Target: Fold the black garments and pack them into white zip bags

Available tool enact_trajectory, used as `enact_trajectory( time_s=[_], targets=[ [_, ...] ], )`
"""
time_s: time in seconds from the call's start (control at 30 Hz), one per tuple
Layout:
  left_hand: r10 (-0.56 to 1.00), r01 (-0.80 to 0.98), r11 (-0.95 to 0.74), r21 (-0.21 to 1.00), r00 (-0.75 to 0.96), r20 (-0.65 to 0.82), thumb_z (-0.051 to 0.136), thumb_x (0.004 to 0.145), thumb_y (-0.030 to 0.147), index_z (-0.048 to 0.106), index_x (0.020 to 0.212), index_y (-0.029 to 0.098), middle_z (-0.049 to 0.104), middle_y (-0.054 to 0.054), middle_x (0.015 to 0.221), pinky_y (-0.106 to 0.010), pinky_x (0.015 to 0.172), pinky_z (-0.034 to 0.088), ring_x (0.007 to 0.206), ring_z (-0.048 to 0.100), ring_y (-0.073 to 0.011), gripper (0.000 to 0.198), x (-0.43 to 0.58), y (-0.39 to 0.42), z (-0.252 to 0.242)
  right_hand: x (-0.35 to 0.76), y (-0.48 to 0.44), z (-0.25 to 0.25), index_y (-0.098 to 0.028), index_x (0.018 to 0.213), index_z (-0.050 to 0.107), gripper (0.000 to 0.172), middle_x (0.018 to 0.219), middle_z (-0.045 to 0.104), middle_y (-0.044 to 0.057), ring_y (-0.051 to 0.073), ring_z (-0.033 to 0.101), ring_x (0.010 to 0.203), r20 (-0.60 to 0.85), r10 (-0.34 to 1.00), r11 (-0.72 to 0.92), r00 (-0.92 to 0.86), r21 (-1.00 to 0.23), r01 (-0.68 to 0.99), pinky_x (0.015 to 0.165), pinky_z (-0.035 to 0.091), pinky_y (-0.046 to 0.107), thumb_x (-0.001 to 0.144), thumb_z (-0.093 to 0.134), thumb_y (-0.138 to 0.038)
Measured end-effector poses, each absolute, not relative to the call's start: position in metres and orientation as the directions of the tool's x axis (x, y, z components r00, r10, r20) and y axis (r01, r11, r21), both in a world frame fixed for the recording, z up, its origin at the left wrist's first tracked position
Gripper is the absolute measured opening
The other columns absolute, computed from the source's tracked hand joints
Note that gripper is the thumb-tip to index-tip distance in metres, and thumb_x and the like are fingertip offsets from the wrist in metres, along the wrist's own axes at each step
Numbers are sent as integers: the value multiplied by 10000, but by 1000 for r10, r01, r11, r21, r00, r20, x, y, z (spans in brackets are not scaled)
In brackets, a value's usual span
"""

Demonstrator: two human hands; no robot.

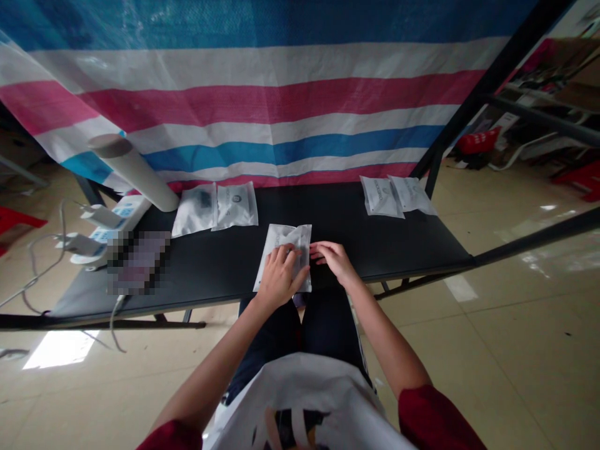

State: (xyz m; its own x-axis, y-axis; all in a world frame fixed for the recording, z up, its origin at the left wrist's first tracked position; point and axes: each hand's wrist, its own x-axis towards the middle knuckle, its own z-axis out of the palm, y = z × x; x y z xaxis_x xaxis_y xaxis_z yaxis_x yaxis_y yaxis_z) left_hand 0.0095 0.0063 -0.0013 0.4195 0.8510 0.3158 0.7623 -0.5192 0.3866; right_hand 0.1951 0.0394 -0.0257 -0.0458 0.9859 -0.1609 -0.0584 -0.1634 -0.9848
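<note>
A white plastic pouch (281,240) lies flat on the black table (356,237) right in front of me. My left hand (279,278) rests on top of the pouch with its fingers bent and pressed down on it. My right hand (334,258) touches the pouch's right edge, fingers curled toward the left hand. Two similar pouches (215,208) lie side by side at the back left of the table. Two more pouches (396,195) lie at the back right.
A white cardboard tube (135,172) leans at the table's back left. Chargers and cables (94,231) sit at the left end, beside a blurred patch. A striped tarp (281,94) hangs behind the table. Black shelf bars (515,75) stand to the right.
</note>
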Motion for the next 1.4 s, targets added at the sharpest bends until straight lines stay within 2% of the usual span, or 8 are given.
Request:
enact_trajectory(
  time_s=[0.2,0.47,0.63,0.8,0.97,1.13,1.27,1.4],
  targets=[
    [768,698,-641,320,591,248,685,744,596,418,1426,142,343,-181,1532,-532,1143,271,1437,239,-393,862,1,1,-11,209,12,-27,-182,837,585,275,670,674,23,134,640,540,-375,901,-339,-219,-923,185,442,451,198,856,607,-456],
    [676,613,-735,290,631,380,554,929,296,688,1020,219,701,-63,1093,-433,952,429,1174,566,-260,179,6,-2,-21,207,-3,-33,-204,825,504,421,648,620,-32,135,639,601,-300,892,-293,-338,-953,71,465,472,194,704,748,-525],
    [652,599,-754,270,635,415,519,953,262,698,899,198,712,-45,947,-384,851,444,988,619,-218,198,11,-4,-21,203,-4,-33,-215,830,484,405,636,591,-43,128,605,578,-278,893,-272,-355,-960,67,418,420,179,725,712,-532],
    [681,623,-730,281,629,375,492,950,197,694,870,184,681,-42,840,-340,744,462,801,604,-188,217,15,-6,-21,201,-1,-44,-240,816,388,415,634,573,-65,131,586,557,-250,922,-244,-296,-968,58,496,482,240,712,708,-483],
    [699,565,-715,413,600,390,464,959,198,695,898,178,677,-54,854,-310,734,492,799,605,-177,240,24,-24,-21,199,35,-56,-249,819,381,225,634,560,-63,136,557,545,-97,990,-54,-105,-934,352,539,441,252,778,591,-318],
    [730,555,-683,476,544,413,475,966,232,704,894,190,692,-50,843,-348,750,473,760,621,-171,245,29,-45,-19,195,97,-56,-248,782,390,177,672,603,-21,173,611,648,34,995,-26,97,-833,553,637,444,278,777,566,-241],
    [770,598,-638,485,505,390,506,964,285,719,915,231,720,-30,875,-435,868,434,820,633,-188,225,27,-47,-13,185,122,-55,-242,788,431,158,702,626,4,192,630,684,111,982,2,153,-817,577,665,460,292,791,585,-275],
    [829,699,-558,447,456,323,594,901,433,730,963,267,688,-50,1163,-565,1022,353,1159,552,-298,224,23,-44,-8,181,111,-55,-213,960,504,226,674,626,-8,184,630,654,73,986,-13,153,-866,499,627,477,280,836,596,-378]
  ],
)
